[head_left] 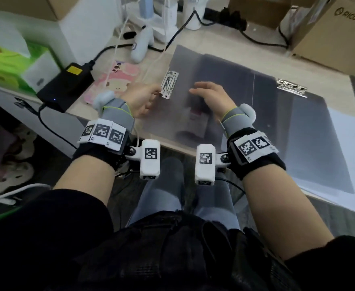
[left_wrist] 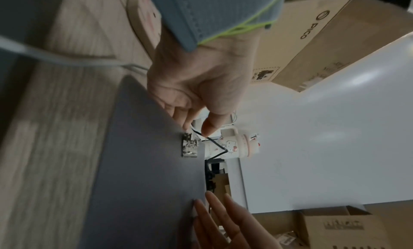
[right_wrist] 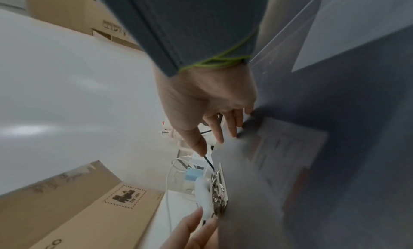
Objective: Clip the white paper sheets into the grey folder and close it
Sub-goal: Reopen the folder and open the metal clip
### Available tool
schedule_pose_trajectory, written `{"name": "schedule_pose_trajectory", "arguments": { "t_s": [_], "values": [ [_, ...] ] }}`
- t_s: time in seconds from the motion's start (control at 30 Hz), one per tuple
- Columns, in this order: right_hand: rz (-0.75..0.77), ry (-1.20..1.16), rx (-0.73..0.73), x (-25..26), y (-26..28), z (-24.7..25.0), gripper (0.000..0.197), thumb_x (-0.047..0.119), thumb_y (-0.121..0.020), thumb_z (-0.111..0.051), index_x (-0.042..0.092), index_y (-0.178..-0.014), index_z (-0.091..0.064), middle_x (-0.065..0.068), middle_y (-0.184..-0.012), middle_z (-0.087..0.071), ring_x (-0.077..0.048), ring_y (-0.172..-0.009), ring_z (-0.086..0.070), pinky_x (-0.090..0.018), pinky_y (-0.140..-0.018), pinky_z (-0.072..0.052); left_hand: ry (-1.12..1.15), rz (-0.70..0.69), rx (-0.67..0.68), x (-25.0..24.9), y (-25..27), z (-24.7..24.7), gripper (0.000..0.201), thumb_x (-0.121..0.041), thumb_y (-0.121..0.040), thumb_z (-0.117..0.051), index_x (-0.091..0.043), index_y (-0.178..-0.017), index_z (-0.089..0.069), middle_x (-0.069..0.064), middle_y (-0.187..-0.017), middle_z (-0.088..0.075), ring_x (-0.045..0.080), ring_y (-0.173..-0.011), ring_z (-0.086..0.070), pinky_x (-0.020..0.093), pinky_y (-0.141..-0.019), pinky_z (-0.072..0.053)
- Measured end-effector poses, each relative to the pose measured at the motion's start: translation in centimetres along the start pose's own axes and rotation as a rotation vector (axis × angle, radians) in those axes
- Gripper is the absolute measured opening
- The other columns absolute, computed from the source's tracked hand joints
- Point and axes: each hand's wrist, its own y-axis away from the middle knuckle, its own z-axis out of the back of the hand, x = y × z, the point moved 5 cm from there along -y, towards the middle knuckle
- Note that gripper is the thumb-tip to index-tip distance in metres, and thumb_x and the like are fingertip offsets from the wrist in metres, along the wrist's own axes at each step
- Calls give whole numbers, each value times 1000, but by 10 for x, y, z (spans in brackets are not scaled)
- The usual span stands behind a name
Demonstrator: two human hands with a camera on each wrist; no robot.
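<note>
A: Item 1, grey folder?
B: On the desk, lying open. The translucent cover flap is on the person's left, w/ a metal clip at its left edge. A 2nd metal clamp sits at the top of the right panel.

A: Item 2, white paper sheets?
B: Under or by the folder's right half, white edge showing along the right and near sides. Can't tell whether they are under the clamp yet; they look loose.

A: Left hand?
B: At the flap's left edge, just beside the clip. In the left wrist view the thumb and fingers come together at the flap's edge right by the clip, prob. pinching it. Likely reason: to keep that edge and the clip from sliding while the cover is handled.

A: Right hand?
B: Fingers straight-ish, relaxed, gripping nothing. The fingertips meet the flap's surface in the right wrist view, so it is flat on or just over the cover, prob. to press it down or steady it.

A: Stage?
B: Early, by my reading. Folder not closed, sheets not visibly clipped.

A: Misc.?
B: Black power brick, green tissue box, cardboard box at the back right, cables.
</note>
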Motion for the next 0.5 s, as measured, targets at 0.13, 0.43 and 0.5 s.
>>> {"name": "schedule_pose_trajectory", "arguments": {
  "t_s": [0.13,0.43,0.5],
  "values": [
    [15,74,-75,-8,-13,7,38,10,-86,-64,2,-123,-58,-10,-116,-62,-11,-97,-51,-4,-69,-42,47,-23,-95,1,-11,-3,30,-9,-90,-47,-18,-62,-41,-9,-31,-40,1,-22,-31,5,-30,-23],
    [-10,170,-3,-21,-30,4,30,6,-83,-65,11,-113,-65,7,-85,-51,-10,-92,-49,-8,-76,-42,50,33,-258,13,-31,0,13,-13,-82,-65,-14,-72,-56,4,-59,-53,6,-34,-47,9,-41,-37],
    [-18,211,5,-24,-34,2,26,14,-80,-68,27,-103,-64,1,-100,-47,-14,-99,-44,-25,-95,-43,99,69,-144,13,-28,-3,7,-21,-85,-63,-16,-82,-59,4,-79,-61,9,-50,-61,13,-47,-46]
  ]
}}
